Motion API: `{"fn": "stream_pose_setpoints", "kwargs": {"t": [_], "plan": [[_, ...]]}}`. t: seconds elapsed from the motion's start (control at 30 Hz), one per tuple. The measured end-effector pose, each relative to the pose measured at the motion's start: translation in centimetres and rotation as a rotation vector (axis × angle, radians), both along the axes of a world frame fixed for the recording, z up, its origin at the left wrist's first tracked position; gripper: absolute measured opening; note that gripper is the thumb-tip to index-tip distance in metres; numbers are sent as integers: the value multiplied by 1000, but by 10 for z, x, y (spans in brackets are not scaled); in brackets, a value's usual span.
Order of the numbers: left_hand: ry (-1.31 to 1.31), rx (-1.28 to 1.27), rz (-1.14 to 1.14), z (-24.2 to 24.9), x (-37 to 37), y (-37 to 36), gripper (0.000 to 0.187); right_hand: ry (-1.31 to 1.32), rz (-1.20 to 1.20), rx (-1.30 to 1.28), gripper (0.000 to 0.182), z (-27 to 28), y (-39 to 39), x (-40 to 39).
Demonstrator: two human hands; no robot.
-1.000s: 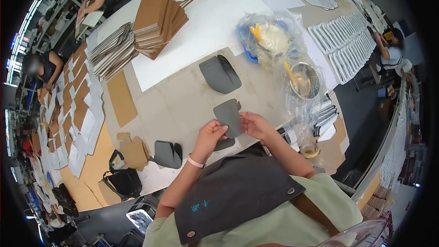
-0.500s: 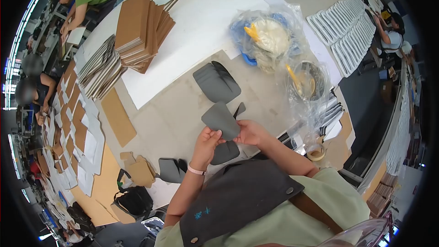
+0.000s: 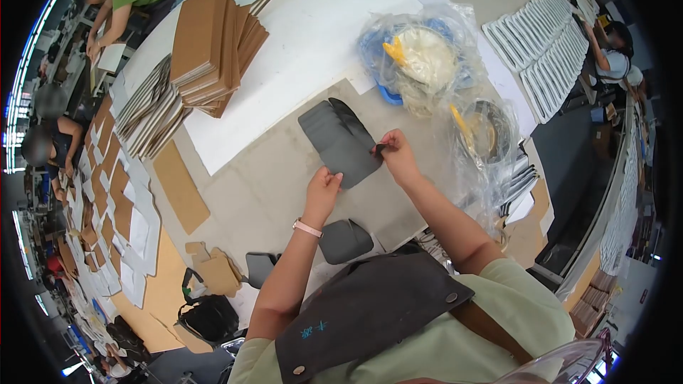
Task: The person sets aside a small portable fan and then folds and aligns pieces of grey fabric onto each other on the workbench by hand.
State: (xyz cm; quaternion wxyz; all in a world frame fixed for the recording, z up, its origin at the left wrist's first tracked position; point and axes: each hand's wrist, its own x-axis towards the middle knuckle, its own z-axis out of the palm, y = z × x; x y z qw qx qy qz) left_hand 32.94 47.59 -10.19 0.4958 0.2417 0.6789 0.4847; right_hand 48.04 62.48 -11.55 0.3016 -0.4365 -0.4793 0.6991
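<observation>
A flat dark grey piece with rounded corners [image 3: 350, 163] lies between my two hands over the table. It overlaps the near end of a similar grey piece with a black flap [image 3: 329, 122]. My left hand [image 3: 324, 190] pinches its near left corner between thumb and fingers. At its right edge, my right hand [image 3: 398, 155] is closed on a small black tab, which the fingers partly cover. Closer to my apron rests another dark grey piece [image 3: 345, 242]. One more grey piece [image 3: 260, 269] sits beyond my left forearm.
Stacked brown boards [image 3: 203, 35] stand at the back left, near a single brown strip [image 3: 179, 188]. A plastic-wrapped blue basin [image 3: 388, 92] with a yellow-handled tool [image 3: 394, 50] is at the back right. A second plastic-lined container [image 3: 491, 131] stands nearer. Co-workers sit around.
Both my hands have moved away from my body with the grey piece, bringing it against the farther one. My right hand has shifted onto the black tab at its right side.
</observation>
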Motion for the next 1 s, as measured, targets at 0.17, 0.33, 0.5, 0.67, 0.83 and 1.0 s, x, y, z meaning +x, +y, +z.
{"fn": "stream_pose_setpoints", "kwargs": {"t": [0.17,0.33,0.5,0.67,0.83,1.0], "plan": [[335,-36,45,-12,-4,6,22,-239,25,261,16,-9,3,-5],[434,-63,55,-11,-2,9,22,-358,70,387,14,-10,2,-9],[471,-45,104,-19,-1,7,25,-467,83,760,21,1,1,-17],[497,-82,119,-12,1,7,25,-590,124,772,16,-1,7,-25],[565,-107,80,-5,4,7,25,-535,110,779,7,-9,11,-31],[612,-63,85,0,8,7,23,-564,67,705,8,-6,12,-30]]}}
